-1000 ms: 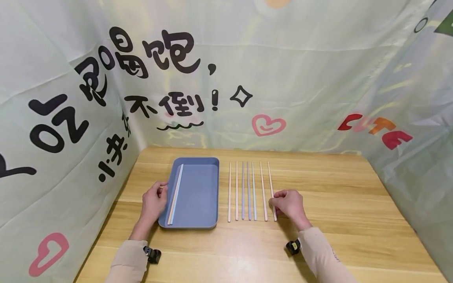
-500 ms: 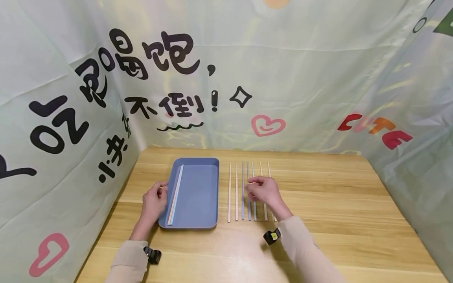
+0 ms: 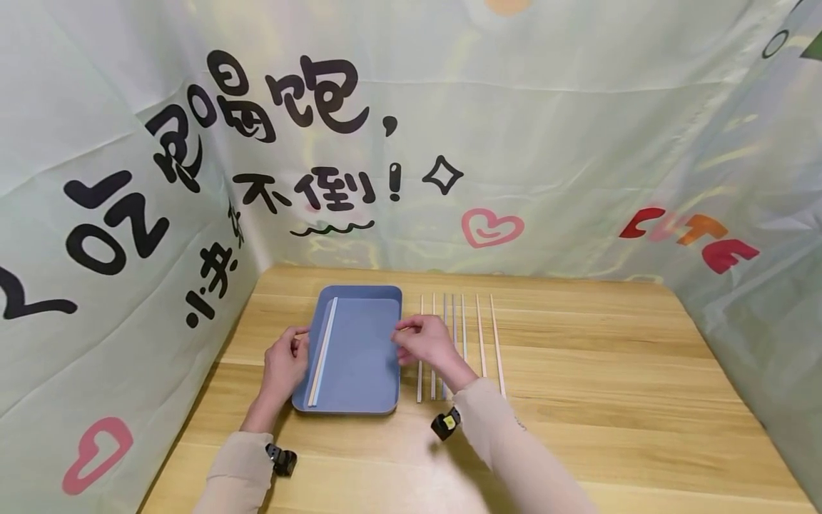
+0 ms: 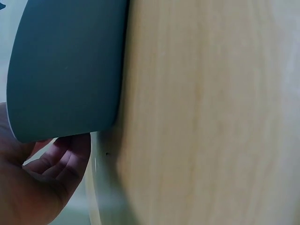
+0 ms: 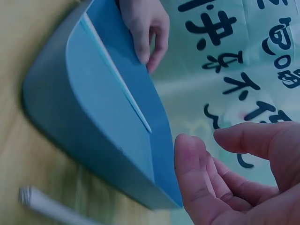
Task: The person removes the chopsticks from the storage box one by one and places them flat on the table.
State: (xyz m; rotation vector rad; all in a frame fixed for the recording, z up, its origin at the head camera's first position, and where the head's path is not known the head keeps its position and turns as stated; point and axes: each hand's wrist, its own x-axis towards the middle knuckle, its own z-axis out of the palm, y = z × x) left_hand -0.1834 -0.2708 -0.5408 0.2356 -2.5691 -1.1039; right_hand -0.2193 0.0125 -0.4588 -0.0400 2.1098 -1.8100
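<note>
A blue rectangular tray (image 3: pixel 359 389) lies on the table in the head view. Along its left side rests a pair of chopsticks (image 3: pixel 323 350), one beige and one light blue. My left hand (image 3: pixel 285 360) grips the tray's left rim; in the left wrist view, the fingers (image 4: pixel 77 157) are at the tray's outer wall. At the opposite rim is my right hand (image 3: pixel 429 344), with thumb and forefinger apart and nothing between them in the right wrist view. Several pink, purple and pale blue chopsticks lie in a row right of the tray, the rightmost pink chopstick (image 3: pixel 496 339) among them. My right hand partly covers the row.
The wooden table (image 3: pixel 610 400) extends to the right of the chopstick row. A printed cloth (image 3: pixel 565 143) with black lettering walls off the back and sides. Each wrist carries a small black camera, such as the right wrist camera (image 3: pixel 445 424).
My right hand has moved left from the rightmost chopstick, over the row, to the tray's right rim. The row still lies on the table. My left hand has stayed at the tray.
</note>
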